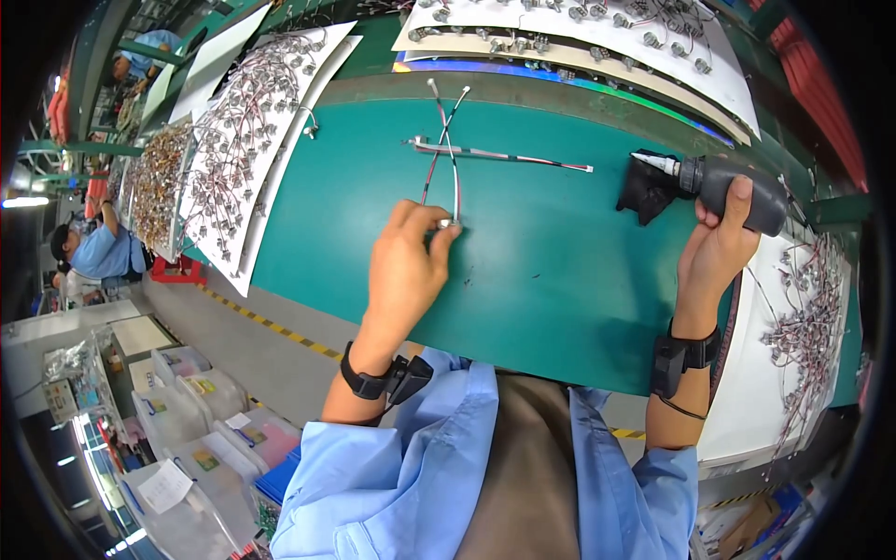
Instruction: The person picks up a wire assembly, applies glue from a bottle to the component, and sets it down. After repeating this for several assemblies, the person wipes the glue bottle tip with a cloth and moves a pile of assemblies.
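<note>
Between the thumb and fingertips of my left hand point(408, 266) is the small silvery end part of a wire lead point(456, 187), low over the green mat point(541, 308). The lead runs away from me to a white plug and crosses others. Beyond it lies a sideways wire lead point(509, 155) with a white plug at its right end. My right hand point(714, 247) is closed around a dark grey squeeze bottle point(758, 198). Its white pointed nozzle point(653, 162) faces left, above a crumpled black cloth-like piece point(644, 191).
White boards bearing many wired small parts stand at the left point(247, 121), the far side point(597, 28) and the right point(793, 355). Clear plastic bins point(201, 467) sit at lower left. A co-worker in blue point(98, 252) is farther left. Tiny dark specks dot the mat.
</note>
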`<act>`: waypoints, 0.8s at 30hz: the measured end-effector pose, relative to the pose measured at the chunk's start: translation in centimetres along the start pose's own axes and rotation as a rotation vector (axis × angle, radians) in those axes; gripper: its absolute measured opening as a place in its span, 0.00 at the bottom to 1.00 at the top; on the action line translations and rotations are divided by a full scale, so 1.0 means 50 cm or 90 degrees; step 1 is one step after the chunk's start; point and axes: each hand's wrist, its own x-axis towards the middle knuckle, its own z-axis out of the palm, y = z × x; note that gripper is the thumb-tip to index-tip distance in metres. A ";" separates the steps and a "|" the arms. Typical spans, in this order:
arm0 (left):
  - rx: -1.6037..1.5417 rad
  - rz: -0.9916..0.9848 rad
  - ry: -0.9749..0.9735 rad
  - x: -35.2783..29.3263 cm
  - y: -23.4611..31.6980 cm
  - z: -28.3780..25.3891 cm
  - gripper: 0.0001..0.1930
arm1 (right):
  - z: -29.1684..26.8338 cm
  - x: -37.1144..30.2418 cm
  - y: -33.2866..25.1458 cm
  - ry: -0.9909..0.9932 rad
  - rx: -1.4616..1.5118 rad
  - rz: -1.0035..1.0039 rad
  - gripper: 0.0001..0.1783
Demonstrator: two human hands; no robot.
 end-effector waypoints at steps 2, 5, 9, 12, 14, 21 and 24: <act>-0.226 -0.098 -0.001 0.009 0.000 -0.022 0.09 | -0.004 0.000 0.002 -0.013 0.003 0.000 0.16; -0.479 -0.153 0.015 0.022 0.022 -0.045 0.09 | 0.006 -0.005 -0.011 -0.036 0.017 0.006 0.20; -0.814 -0.140 0.077 0.022 0.059 -0.060 0.08 | -0.006 -0.020 -0.011 -0.103 0.042 0.028 0.29; -0.936 -0.092 0.127 0.014 0.084 -0.045 0.08 | -0.004 -0.037 -0.015 -0.135 0.064 0.015 0.34; -0.891 -0.101 0.069 0.016 0.102 -0.016 0.08 | 0.006 -0.053 -0.016 -0.149 0.096 -0.029 0.38; -0.884 -0.120 -0.009 0.020 0.115 0.062 0.09 | 0.009 -0.097 -0.021 -0.221 0.002 -0.054 0.45; -0.872 -0.092 0.001 0.025 0.114 0.062 0.09 | 0.011 -0.100 -0.019 -0.228 -0.043 -0.062 0.46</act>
